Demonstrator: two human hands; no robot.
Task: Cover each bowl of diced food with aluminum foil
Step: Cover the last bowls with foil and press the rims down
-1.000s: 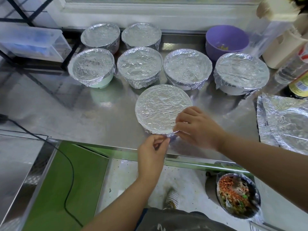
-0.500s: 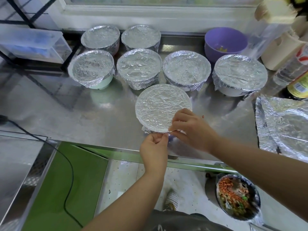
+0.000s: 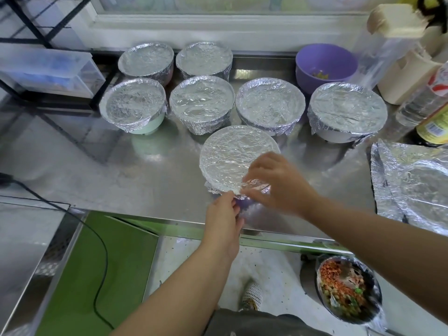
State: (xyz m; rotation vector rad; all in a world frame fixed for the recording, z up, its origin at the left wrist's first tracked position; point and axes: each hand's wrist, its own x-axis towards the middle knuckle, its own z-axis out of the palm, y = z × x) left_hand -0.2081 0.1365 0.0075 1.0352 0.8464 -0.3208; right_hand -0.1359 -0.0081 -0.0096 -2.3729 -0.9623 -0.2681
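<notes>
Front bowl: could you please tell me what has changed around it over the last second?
The right hand slid slightly left along the front bowl's near rim and now pinches up a loose flap of foil; the left hand rose a little to pinch the same edge. The bowl, the six covered bowls behind and the purple bowl stayed put.

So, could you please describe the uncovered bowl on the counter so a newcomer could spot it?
Start at the steel counter and look to its back right. Just behind the rightmost foil-covered bowl sits the purple bowl, the only one there with an open, unwrapped top.
</notes>
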